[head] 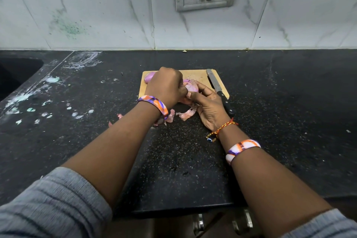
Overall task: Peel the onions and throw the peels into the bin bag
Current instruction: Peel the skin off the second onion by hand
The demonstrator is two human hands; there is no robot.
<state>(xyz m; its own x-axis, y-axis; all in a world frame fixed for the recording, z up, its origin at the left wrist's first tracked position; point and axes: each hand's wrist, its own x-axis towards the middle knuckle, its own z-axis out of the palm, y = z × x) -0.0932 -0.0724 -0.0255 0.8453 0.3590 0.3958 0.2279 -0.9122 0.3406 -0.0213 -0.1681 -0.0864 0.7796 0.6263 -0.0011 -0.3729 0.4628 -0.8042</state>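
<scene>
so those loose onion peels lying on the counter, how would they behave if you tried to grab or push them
The onion peels look thin and curled, so probably very light and floppy, crumpling in a pinch. Lying loose on the dark counter, they would likely slide or scatter rather than roll. Their ragged edges suggest they tear easily.

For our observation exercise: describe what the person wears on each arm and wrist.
Both arms have grey ribbed sleeves pushed up, forearms bare. The left wrist carries a bangle swirled orange, purple and white. The right wrist carries a matching bangle and a red-orange thread bracelet with a small blue bead.
</scene>
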